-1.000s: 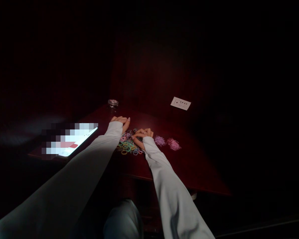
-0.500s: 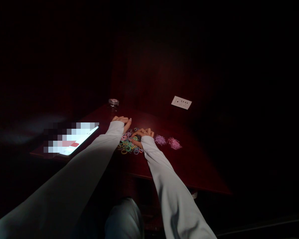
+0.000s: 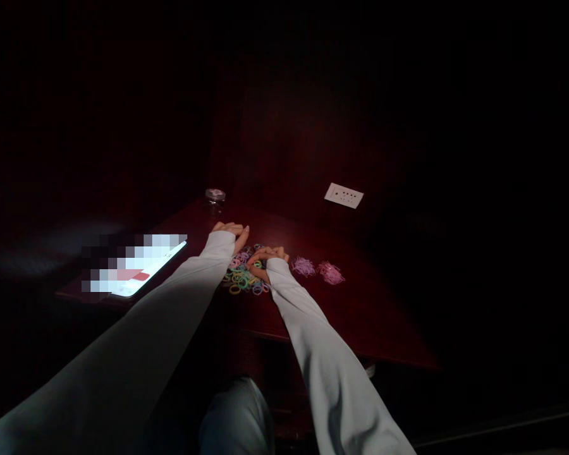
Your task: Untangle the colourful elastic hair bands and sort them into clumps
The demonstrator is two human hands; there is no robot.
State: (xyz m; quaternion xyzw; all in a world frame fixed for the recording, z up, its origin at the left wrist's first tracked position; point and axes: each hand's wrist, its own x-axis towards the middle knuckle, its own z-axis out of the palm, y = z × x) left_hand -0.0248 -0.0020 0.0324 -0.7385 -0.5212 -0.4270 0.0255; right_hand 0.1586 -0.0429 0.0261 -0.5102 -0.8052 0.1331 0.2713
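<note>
A loose pile of small elastic hair ties [image 3: 239, 278] in many colours lies on the dark red table, partly hidden by my hands. Over its right side, my right hand [image 3: 271, 254] has thumb and index finger pinched together among the ties; whatever is between them is too small to make out. My left hand [image 3: 231, 229] rests at the far left edge of the pile, fingers loosely bent and thumb apart, with nothing visible in it. Right of my right hand are a heap of purple hair ties [image 3: 303, 266] and a heap of pink hair ties [image 3: 330, 273].
A lit phone or tablet [image 3: 145, 268], partly pixelated, lies at the table's left. Toward the back stands a small clear lidded jar [image 3: 215, 196]. A white socket plate [image 3: 344, 195] is on the wall behind the table [image 3: 360, 316]. Surroundings are very dark.
My right thumb and index finger have closed together over the pile, and that hand has shifted slightly left. My left hand has hardly moved.
</note>
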